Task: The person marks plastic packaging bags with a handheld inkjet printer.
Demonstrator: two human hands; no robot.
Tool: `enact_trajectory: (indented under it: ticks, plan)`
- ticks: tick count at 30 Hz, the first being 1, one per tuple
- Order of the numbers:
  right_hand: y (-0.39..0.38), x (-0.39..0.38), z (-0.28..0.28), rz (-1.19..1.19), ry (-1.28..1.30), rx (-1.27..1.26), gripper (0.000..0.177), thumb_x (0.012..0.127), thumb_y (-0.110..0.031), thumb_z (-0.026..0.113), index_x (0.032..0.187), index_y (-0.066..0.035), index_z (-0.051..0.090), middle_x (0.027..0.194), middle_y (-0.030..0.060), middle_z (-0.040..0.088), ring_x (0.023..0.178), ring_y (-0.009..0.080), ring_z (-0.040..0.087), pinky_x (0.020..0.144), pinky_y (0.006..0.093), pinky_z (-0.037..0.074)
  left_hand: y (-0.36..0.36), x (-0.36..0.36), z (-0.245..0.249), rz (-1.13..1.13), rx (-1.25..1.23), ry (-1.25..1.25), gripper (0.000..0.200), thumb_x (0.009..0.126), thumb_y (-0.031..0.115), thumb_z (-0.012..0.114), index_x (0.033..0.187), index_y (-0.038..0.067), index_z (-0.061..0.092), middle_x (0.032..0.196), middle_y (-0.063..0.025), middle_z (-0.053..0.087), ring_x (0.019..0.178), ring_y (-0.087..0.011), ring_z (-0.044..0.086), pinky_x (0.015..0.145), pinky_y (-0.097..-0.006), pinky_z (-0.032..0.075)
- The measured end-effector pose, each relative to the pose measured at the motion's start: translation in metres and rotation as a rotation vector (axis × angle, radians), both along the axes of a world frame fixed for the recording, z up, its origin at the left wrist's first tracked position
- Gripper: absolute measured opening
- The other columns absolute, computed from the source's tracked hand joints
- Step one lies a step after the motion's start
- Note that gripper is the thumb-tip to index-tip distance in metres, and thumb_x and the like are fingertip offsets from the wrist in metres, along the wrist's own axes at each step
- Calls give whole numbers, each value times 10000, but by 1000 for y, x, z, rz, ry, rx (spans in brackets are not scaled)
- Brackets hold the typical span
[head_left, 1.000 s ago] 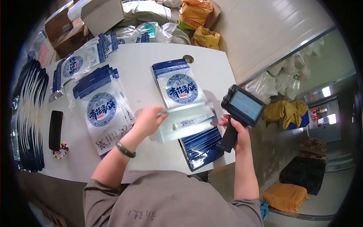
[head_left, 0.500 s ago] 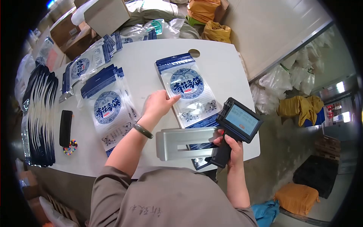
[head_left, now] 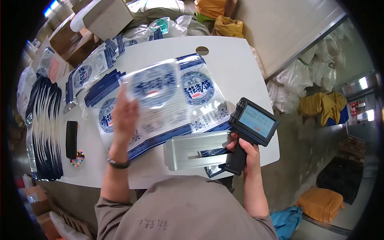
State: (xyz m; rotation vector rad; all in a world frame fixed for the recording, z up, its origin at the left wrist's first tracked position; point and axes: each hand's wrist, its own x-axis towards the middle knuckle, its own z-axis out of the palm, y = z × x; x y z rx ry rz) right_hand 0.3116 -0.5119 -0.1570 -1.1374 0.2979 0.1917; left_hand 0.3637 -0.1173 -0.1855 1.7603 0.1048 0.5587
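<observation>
My left hand (head_left: 125,120), blurred by motion, grips the left edge of a blue-and-white plastic bag (head_left: 156,96), which is tilted and smeared between two piles. Under and beside it on the right lies a stack of the same printed bags (head_left: 198,89). On the left is another pile of bags (head_left: 107,114), partly covered by my hand. My right hand (head_left: 249,154) is wrapped round the black handle of a handheld device with a lit screen (head_left: 256,121). The device's metal guide plate (head_left: 188,154) lies over the lower end of the right stack.
On the white table (head_left: 160,52) are a black case (head_left: 71,140), a beaded bracelet (head_left: 79,159), a long row of bags (head_left: 45,128) and more bags (head_left: 86,74) at the back left. Boxes (head_left: 106,18) and sacks (head_left: 228,27) stand behind it.
My left hand has moved left from the right stack and carries a bag off it toward the left pile. My right hand and the device are almost where they were.
</observation>
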Motion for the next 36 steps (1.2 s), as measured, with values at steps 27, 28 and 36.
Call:
enact_trajectory:
  ticks: [27,28,36]
  plan:
    - [-13,-3,-16,-14,28,108,361,969,-167,545,1226,85,567,930,186,721,1037,315,678,955,397,555,-84,-26,31,-543,407,536,239,896,223,738,1000,10,707,802,-204,697,687,-329,658,655,-393,515]
    - [-12,-3,-16,-21,44,107,371,967,-168,550,1231,91,559,946,194,722,1088,329,665,978,403,550,-71,-21,25,-502,301,634,198,897,197,729,990,25,703,790,-199,686,649,-312,643,615,-389,495]
    - [-8,-1,-11,46,-16,49,336,928,-124,586,1176,102,587,957,221,710,1184,376,631,1024,415,536,-75,33,-4,-301,533,279,267,955,260,654,961,-6,659,767,-179,659,681,-279,634,656,-365,490]
